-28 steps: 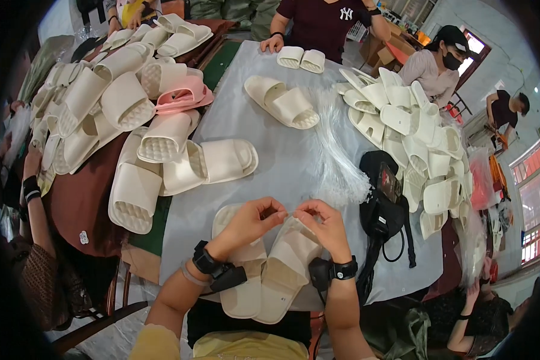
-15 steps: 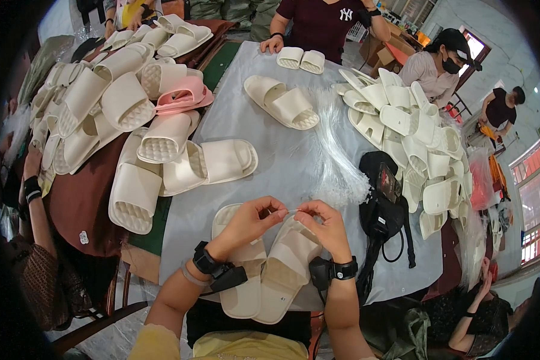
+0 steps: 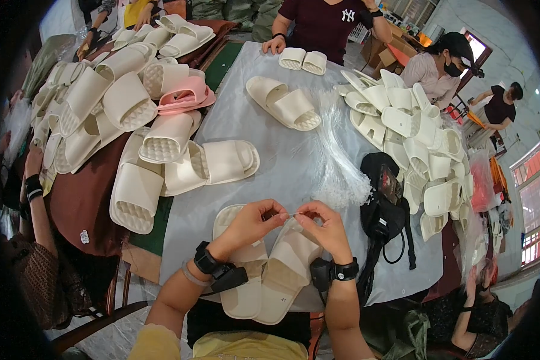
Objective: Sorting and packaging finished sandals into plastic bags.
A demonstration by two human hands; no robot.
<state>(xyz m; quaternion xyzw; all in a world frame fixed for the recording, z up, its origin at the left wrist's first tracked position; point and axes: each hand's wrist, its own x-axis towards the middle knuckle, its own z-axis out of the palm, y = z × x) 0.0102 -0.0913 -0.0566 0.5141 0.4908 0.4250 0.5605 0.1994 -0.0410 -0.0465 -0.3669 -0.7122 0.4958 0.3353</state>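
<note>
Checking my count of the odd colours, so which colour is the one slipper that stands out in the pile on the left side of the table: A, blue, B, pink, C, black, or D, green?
B: a single pink slipper lies among the cream slippers heaped on the left, up the table from the hands.

Heaped at the left edge of the surface [image 3: 222, 198] — cream slippers [image 3: 120, 114], one pink slipper [image 3: 186, 96] among them. More pale slippers [image 3: 414, 138] piled at the right. Between — a lone cream pair [image 3: 284, 103], a sheaf of clear plastic strands [image 3: 336, 162], a black bag [image 3: 385, 201] just beside.
</note>
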